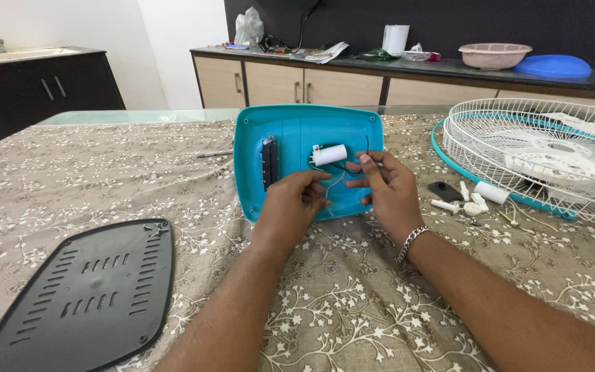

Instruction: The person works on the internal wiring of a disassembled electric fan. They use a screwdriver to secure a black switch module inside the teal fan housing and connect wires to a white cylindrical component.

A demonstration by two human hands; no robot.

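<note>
Head cam: one teal fan base (297, 138) mid-table, open side up, long axis running away from me. Left hand (290, 203) and right hand (387, 186) both pinch thin wires (339, 180); one white capacitor (330, 154) lies crosswise.

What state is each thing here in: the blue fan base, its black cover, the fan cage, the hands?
Teal fan base: lying open, insides showing.
White cylinder part: sitting inside the base, wires attached.
Black vented cover: taken off, lying flat on the tablecloth.
White fan cage: detached, lying flat.
Small white parts: loose beside the cage.
Left hand: fingers pinching wires.
Right hand: holding a thin dark wire.
</note>
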